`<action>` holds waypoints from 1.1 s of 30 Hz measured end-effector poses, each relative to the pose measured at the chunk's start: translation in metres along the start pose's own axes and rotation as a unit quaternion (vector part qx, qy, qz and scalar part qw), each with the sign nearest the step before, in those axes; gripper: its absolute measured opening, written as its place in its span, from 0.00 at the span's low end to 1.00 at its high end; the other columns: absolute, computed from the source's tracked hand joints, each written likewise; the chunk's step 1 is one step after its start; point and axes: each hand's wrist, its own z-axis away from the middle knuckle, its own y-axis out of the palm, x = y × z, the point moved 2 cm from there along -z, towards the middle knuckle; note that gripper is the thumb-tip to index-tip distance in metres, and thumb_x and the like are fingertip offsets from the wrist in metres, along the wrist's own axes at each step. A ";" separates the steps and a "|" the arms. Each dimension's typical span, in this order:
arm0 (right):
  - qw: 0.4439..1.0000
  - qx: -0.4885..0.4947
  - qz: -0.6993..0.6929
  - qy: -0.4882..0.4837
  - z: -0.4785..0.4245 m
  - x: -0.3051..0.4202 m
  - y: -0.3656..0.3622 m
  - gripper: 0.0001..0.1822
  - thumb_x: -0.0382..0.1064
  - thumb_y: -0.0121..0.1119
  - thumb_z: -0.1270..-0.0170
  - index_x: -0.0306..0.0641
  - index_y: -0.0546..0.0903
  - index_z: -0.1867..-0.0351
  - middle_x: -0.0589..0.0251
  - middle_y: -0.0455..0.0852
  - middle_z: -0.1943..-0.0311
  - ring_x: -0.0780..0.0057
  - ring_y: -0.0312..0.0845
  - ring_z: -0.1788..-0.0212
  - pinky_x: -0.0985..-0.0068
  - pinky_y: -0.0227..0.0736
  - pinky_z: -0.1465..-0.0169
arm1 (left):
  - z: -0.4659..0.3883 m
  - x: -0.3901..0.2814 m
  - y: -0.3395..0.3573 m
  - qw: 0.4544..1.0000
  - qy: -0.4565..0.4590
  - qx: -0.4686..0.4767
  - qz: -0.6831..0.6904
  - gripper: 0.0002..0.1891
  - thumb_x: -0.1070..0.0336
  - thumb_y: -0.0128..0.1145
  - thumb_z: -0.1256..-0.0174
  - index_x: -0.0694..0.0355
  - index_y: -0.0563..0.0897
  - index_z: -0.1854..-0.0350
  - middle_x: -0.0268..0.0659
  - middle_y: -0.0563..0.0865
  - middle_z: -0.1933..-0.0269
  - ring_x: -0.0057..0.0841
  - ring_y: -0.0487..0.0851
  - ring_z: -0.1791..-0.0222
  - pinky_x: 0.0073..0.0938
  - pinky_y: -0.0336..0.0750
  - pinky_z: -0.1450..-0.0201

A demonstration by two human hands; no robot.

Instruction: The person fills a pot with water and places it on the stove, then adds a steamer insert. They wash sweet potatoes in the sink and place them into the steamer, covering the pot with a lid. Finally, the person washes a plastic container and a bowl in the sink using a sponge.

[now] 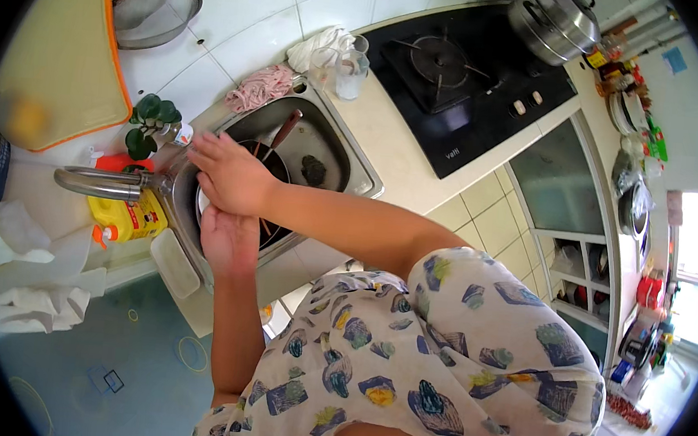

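Observation:
Over the left part of a stainless steel sink (355,181), my two hands meet. My right hand (233,172) lies across my left hand (230,239), its fingers slightly apart and nothing held in it. The left palm is turned up, while its fingers are hidden beneath the right hand. Below them in the sink sits a dark pan (276,166), partly covered by my arm, with brown sticks in it. A utensil with a brown handle (285,128) leans there. A dark scrubbing pad (313,171) rests on the sink bottom. The rim of a white dish (203,200) shows beside my hands.
A steel faucet (102,183) stands left of the sink, near a yellow detergent bottle (140,217) and a potted plant (151,119). Drinking glasses (351,74) and a pink cloth (260,90) sit behind. To the right are a gas hob (438,102) and a steamer pot (552,25).

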 end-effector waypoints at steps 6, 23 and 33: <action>0.992 -0.014 -0.105 0.065 0.015 0.002 -0.015 0.25 0.46 0.53 0.42 0.35 0.74 0.46 0.49 0.76 0.46 0.51 0.70 0.42 0.58 0.61 0.37 | -0.010 0.027 -0.007 0.991 0.080 0.103 -0.019 0.26 0.57 0.35 0.24 0.55 0.55 0.27 0.32 0.59 0.27 0.31 0.58 0.28 0.39 0.51 0.26; 0.990 0.048 0.119 -0.049 0.030 -0.018 -0.004 0.35 0.54 0.46 0.34 0.30 0.62 0.33 0.44 0.56 0.30 0.50 0.47 0.27 0.55 0.38 0.27 | -0.058 0.025 -0.097 0.975 0.144 0.022 -0.166 0.37 0.38 0.45 0.34 0.50 0.55 0.28 0.38 0.57 0.27 0.30 0.57 0.28 0.44 0.50 0.28; 0.961 -0.128 0.097 0.223 0.001 -0.161 -0.053 0.34 0.38 0.60 0.40 0.23 0.58 0.37 0.30 0.59 0.38 0.39 0.60 0.38 0.60 0.62 0.36 | -0.067 -0.005 -0.178 0.969 -0.040 -0.240 -0.035 0.16 0.53 0.57 0.33 0.54 0.76 0.48 0.22 0.73 0.72 0.11 0.63 0.82 0.10 0.56 0.86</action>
